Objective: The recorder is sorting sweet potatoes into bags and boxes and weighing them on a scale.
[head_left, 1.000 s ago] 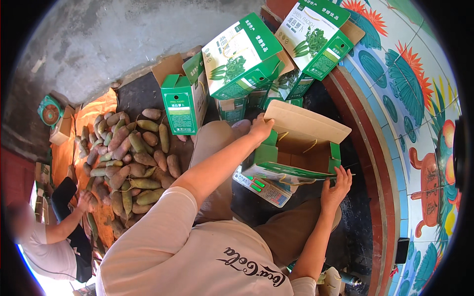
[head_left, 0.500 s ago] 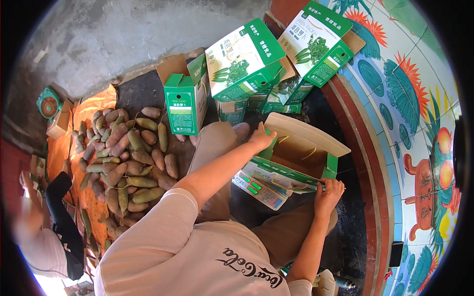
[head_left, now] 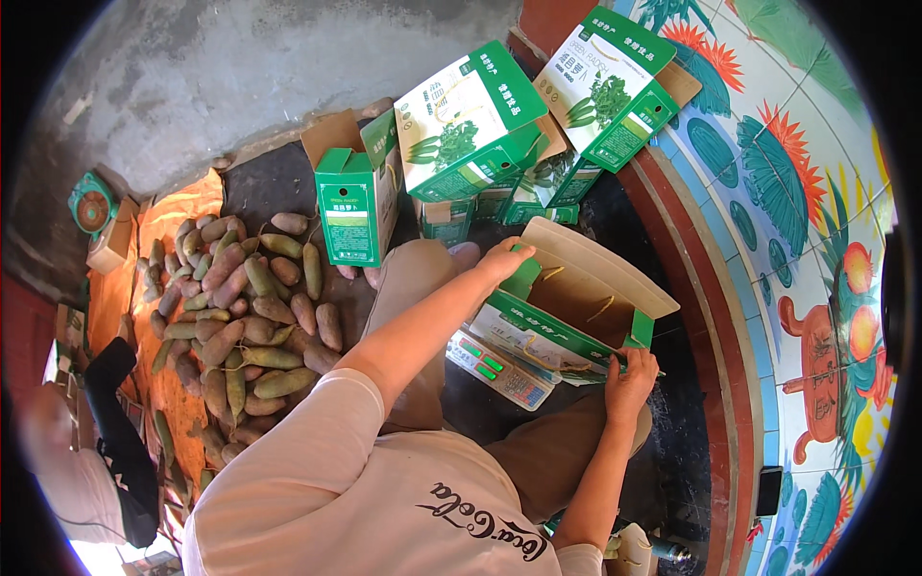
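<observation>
An open green-and-white cardboard box stands in front of me, its brown inside and yellow cord handles showing. My left hand is closed on its left end, by the green side flap. At the front right corner, my right hand grips the box's edge with bent fingers. The tall back flap leans outward. Just before the box's front face lies a white digital scale with green lit displays and a keypad; the box hides part of it.
On my left, a large heap of reddish and green radishes lies partly on an orange sheet. More green-and-white boxes are stacked beyond, with one upright box beside the heap. Another person is at the far left. A painted tile wall curves along the right.
The box has tilted, so more of its green front face shows above the scale. Both hands have shifted slightly with it, keeping their hold at the two ends.
</observation>
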Action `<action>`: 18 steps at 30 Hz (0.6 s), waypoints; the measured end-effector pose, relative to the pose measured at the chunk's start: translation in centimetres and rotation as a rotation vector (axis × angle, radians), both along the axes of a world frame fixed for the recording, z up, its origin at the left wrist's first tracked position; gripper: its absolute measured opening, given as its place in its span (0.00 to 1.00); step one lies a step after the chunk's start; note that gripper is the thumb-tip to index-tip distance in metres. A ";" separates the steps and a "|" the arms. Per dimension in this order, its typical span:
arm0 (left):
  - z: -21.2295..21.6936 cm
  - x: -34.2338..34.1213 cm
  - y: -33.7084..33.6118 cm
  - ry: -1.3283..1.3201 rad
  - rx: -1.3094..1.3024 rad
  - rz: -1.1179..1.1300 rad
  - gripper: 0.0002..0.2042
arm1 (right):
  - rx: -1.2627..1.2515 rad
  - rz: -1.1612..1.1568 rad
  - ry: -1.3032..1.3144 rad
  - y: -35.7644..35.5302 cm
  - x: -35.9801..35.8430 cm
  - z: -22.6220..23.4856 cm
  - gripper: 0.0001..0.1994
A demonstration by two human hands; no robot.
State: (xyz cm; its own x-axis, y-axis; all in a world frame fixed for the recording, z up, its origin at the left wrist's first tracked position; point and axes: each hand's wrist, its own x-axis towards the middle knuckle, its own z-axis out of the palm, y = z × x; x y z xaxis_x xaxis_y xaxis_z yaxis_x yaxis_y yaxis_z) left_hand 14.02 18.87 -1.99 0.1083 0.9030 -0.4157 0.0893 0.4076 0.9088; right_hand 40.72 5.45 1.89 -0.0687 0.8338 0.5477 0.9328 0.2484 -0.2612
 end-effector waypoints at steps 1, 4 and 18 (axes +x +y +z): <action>0.0 -0.1 -0.1 0.001 0.001 0.002 0.36 | 0.001 0.002 0.001 0.0 -0.1 0.0 0.10; -0.4 -0.2 -0.4 -0.084 0.003 0.075 0.37 | 0.032 0.030 -0.017 0.2 -0.5 0.2 0.10; -4.0 -0.2 0.0 0.070 0.062 0.086 0.35 | 0.121 0.069 -0.066 1.1 -1.1 0.2 0.08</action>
State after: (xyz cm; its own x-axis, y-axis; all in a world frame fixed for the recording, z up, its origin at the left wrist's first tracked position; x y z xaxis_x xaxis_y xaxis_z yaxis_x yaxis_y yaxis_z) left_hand 13.85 18.85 -5.95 0.0023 0.9320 -0.3625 0.1206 0.3596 0.9253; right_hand 39.65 6.54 2.12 -0.1627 0.7542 0.6362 0.9265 0.3385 -0.1644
